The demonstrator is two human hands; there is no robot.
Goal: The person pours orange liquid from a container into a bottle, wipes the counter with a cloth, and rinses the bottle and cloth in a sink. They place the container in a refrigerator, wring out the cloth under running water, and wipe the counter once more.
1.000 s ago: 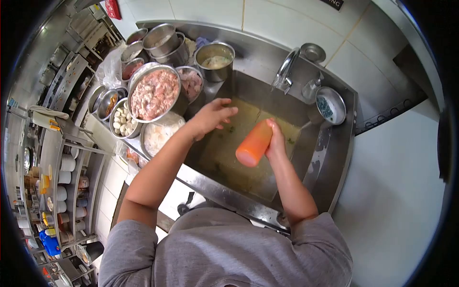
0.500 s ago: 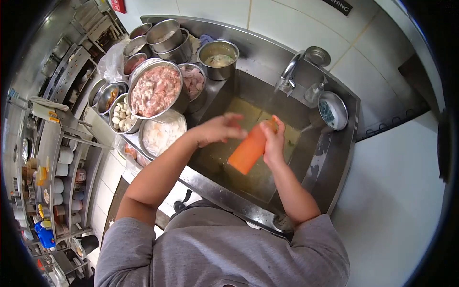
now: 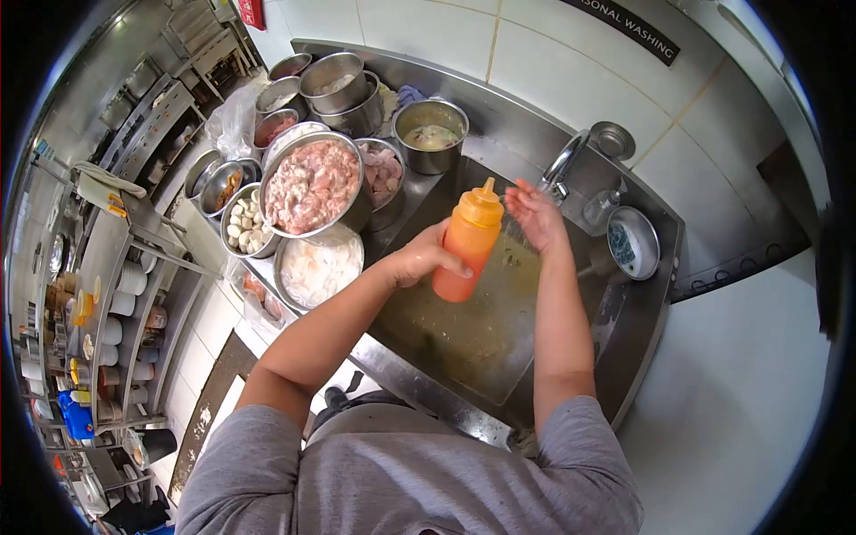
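Observation:
My left hand (image 3: 423,257) is wrapped round an orange squeeze bottle (image 3: 465,245) with a pointed nozzle cap. The bottle stands nearly upright above the steel sink (image 3: 615,308), whose basin has cloudy water in it. My right hand (image 3: 536,214), palm up with fingers parted and holding nothing, is under the tap (image 3: 563,165), to the right of the bottle. Whether water is running onto it is hard to make out.
Left of the basin crowd several steel pots, including a bowl of raw meat (image 3: 314,185), a bowl of white pieces (image 3: 248,225) and a pot of liquid (image 3: 431,135). A soap bottle (image 3: 599,212) and a tilted steel bowl (image 3: 633,242) sit at the right rim.
The bottle has passed from my right hand to my left and turned upright, nozzle up. My right hand has moved up towards the tap and opened. The view has shifted slightly.

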